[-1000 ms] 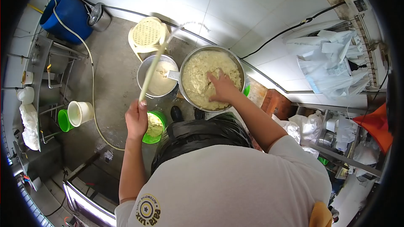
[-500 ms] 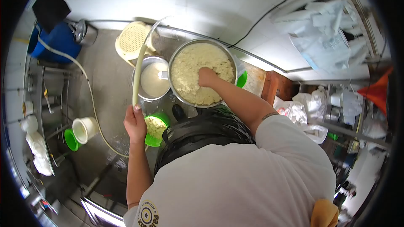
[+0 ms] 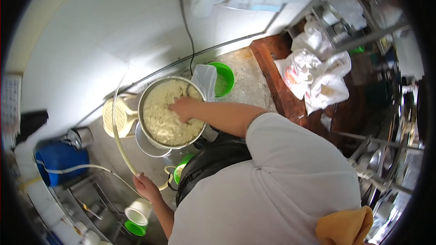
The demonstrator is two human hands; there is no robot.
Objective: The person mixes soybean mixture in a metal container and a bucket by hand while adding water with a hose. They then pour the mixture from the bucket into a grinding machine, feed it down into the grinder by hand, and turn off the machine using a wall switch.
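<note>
Crumbly mash [image 3: 159, 124] under the right hand [image 3: 186, 109]

Pale and lumpy, the mash fills much of a large metal pot [image 3: 142, 109], where the right hand's fingers sink from sight; whether they are together or apart cannot be told. Off to the left, the left hand [image 3: 146, 187] has its fingers closed around a pale hose [image 3: 123, 152]. A smaller pot [image 3: 144, 142] shows partly behind the large metal pot, near a cream stool [image 3: 109, 122]. Working the mash well would likely mean digging deep, breaking lumps evenly and keeping everything inside the rim. Compared with half a second earlier, the view has swung rightward, the smaller pot is more hidden, and a green tub [image 3: 230, 81], then a sliver, shows far more fully.
</note>
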